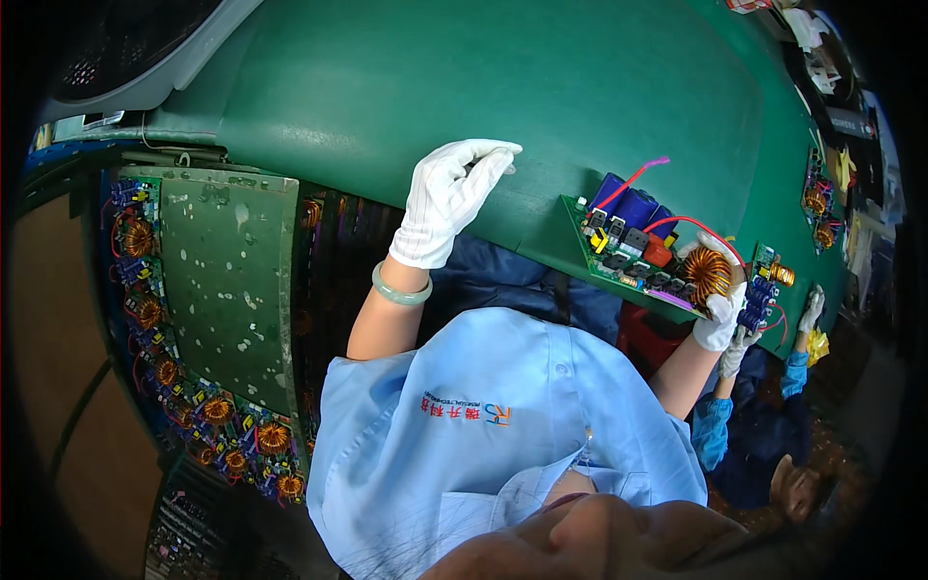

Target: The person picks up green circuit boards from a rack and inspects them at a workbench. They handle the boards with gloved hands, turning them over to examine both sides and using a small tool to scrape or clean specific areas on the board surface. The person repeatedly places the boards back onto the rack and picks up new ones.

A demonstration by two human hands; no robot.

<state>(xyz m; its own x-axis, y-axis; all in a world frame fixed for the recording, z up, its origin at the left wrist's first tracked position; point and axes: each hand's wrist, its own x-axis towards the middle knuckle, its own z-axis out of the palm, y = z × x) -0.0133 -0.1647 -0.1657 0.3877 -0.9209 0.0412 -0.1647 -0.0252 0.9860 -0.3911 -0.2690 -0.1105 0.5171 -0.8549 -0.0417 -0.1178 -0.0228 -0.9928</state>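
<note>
My right hand [717, 324], in a white glove, grips the right end of a populated green circuit board [592, 246] beside its copper-wound toroid coil [709, 275]. The board is at the table's near edge and carries blue cylindrical capacitors [635, 209], black parts and a red component. Two loose red wires rise from it, one with a pink tip. To its left, above the near edge of the table, my left hand [447, 201], also gloved in white, is closed with thumb and fingertips pinched together. No object shows between those fingertips.
A green mat [464, 77] covers the table. At left, several similar boards [217, 411] surround a paint-spotted green panel [227, 280]. A dark mesh-faced device [135, 48] stands at far left. At right, a co-worker's gloved hand [737, 356] is near another board [764, 295]; more boards [820, 203] lie beyond.
</note>
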